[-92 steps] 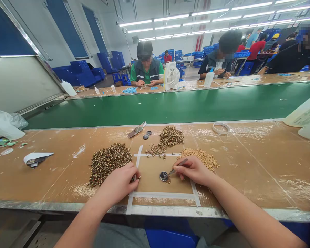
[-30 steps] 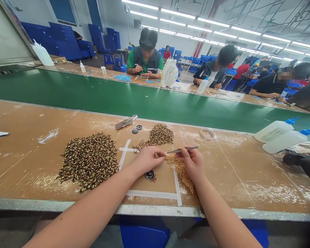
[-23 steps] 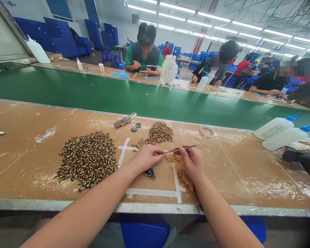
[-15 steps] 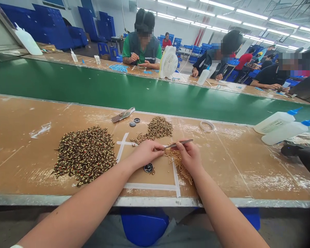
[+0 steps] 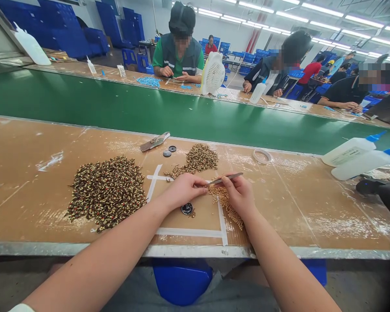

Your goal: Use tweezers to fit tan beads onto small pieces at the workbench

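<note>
From the head camera, the right hand (image 5: 238,197) pinches a pair of tweezers (image 5: 225,178), its fingers closed around the shank, with the tips pointing left toward the left hand (image 5: 182,190). The left hand's fingers are pinched together right at the tweezer tips; whether they hold a small part is too small to tell. Both hands hover over a square marked in white tape (image 5: 222,216) on the brown table (image 5: 312,208), just above a dark round disc (image 5: 186,209).

A pile of pale beads (image 5: 229,206) lies under the right hand, partly across the tape's right strip. A large dark speckled heap (image 5: 108,190) sits to the left, a smaller heap (image 5: 199,158) beyond the hands.

The table's metal front edge (image 5: 312,252) runs close below the tape square. Bare tabletop spreads to the right, as far as two squeeze bottles (image 5: 351,151) lying near the far right; print on one label is unreadable. Behind the table runs a green conveyor belt (image 5: 149,112), with other people seated beyond it.
</note>
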Demonstrator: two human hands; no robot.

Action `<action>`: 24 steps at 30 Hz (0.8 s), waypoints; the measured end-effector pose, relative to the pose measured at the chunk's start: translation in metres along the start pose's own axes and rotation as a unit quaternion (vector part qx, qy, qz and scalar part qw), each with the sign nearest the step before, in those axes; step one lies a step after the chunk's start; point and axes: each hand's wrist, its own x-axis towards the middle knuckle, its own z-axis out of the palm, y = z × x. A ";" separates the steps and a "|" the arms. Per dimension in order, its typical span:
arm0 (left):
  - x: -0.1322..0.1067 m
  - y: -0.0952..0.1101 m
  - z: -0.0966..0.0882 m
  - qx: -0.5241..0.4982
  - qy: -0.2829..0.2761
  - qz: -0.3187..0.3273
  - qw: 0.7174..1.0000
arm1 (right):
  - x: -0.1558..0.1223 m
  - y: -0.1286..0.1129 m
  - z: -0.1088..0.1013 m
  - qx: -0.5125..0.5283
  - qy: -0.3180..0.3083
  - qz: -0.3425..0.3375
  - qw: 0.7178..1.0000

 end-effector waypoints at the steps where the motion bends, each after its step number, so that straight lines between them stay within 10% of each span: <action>1: 0.000 0.000 0.000 -0.004 0.000 -0.003 1.000 | 0.000 0.000 0.000 0.003 0.000 0.003 1.000; 24: 0.002 -0.008 0.005 -0.130 0.021 -0.009 0.991 | 0.000 -0.001 -0.002 0.038 0.004 0.006 0.999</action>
